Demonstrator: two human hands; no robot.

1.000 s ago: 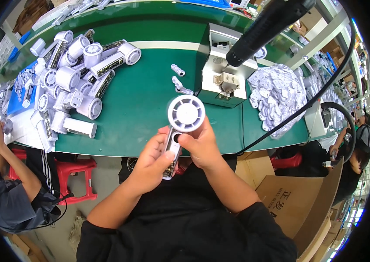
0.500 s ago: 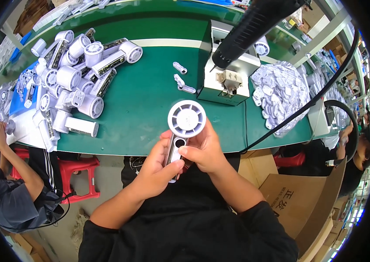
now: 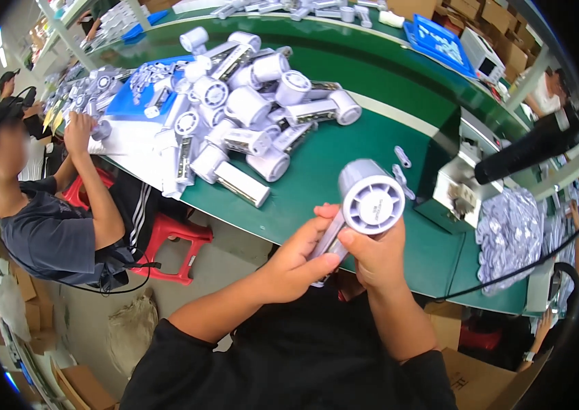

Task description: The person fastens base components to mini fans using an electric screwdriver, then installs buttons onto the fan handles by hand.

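Above the table's near edge I hold a pale grey handheld fan point(image 3: 372, 198), its round, spoked end turned up toward me. My left hand point(image 3: 295, 265) is closed round the handle, which slants down to the left. My right hand point(image 3: 380, 256) grips the fan just below its round head, thumb lying across the near side. Fingers and thumbs cover most of the handle. Beyond the fan, two small pale plastic parts point(image 3: 402, 157) lie on the green tabletop point(image 3: 334, 147), touched by neither hand.
Similar fans point(image 3: 245, 106) are heaped at the left, beside a blue tray point(image 3: 125, 102). A metal box-shaped machine point(image 3: 455, 179) stands right, near a black power screwdriver point(image 3: 532, 149). Small pale parts point(image 3: 508, 236) are piled beyond. A co-worker point(image 3: 54, 198) sits left by a red stool point(image 3: 183, 242).
My view has swung left, so the table and its things appear shifted right and turned. The fan is tilted differently, showing its head's side wall. Both hands still hold it.
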